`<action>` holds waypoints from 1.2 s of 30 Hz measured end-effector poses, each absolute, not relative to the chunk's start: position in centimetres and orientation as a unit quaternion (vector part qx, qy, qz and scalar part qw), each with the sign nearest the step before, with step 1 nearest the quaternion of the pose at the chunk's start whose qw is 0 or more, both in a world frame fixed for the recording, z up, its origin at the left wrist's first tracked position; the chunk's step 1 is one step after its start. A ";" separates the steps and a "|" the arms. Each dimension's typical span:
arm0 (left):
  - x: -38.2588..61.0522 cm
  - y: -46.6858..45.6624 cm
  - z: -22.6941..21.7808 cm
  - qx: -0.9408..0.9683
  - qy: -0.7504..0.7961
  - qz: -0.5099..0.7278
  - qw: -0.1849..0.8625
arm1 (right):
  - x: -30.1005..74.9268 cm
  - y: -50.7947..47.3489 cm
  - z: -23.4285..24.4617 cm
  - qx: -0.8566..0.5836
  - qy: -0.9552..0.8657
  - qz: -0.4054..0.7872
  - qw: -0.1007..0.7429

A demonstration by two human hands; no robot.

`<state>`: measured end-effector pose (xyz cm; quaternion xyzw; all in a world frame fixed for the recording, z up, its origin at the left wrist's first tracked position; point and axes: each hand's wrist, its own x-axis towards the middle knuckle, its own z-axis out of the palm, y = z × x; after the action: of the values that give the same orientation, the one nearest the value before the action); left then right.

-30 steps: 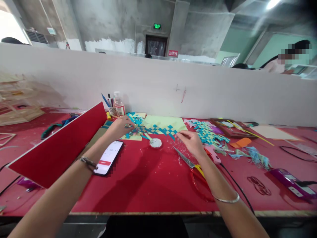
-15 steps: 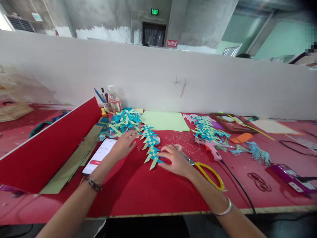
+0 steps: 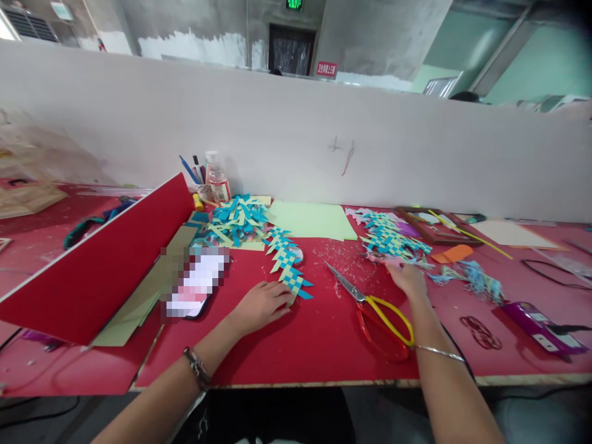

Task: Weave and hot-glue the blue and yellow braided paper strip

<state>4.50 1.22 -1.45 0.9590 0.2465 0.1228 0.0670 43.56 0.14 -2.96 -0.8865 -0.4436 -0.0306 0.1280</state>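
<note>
My left hand point(image 3: 264, 306) rests palm down, fingers stretched out, with the fingertips at the near end of a blue and pale-green woven paper strip point(image 3: 283, 254). The strip runs away from me across the red table. My right hand point(image 3: 409, 279) is closed round a pink glue gun point(image 3: 380, 258); most of its handle is hidden under the hand. Between my hands lie large scissors point(image 3: 385, 313) with yellow and red handles, the blades pointing away to the left. Further back sits a pile of loose blue and green paper strips point(image 3: 238, 216).
Pale-green sheets point(image 3: 309, 220) lie at the back. More woven strips point(image 3: 393, 234) are behind the glue gun, with a brown tray point(image 3: 428, 229) beyond. A phone point(image 3: 197, 283) and a slanted red board point(image 3: 106, 259) are at left; a purple power box point(image 3: 543, 330) at right.
My left hand has moved right and nearer, to the strip's near end. My right hand has left the strip, passed over the scissors and taken hold of the glue gun.
</note>
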 end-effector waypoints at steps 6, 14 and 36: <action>3.3 0.7 -1.4 0.969 0.223 0.098 0.048 | 42.5 -0.4 -2.9 -0.894 -0.442 -0.033 0.066; 2.9 0.7 -1.2 0.969 0.221 0.090 0.067 | 40.1 -2.5 -1.0 -0.894 -0.408 -0.028 0.182; 3.0 0.7 -1.4 0.962 0.246 0.087 0.084 | 38.3 -7.6 8.1 -0.873 -0.337 -0.243 0.256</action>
<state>2.95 0.74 -1.42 0.9616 0.2462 0.0871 0.0843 38.28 -7.63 8.14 -0.8729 -0.3369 -0.2431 0.2558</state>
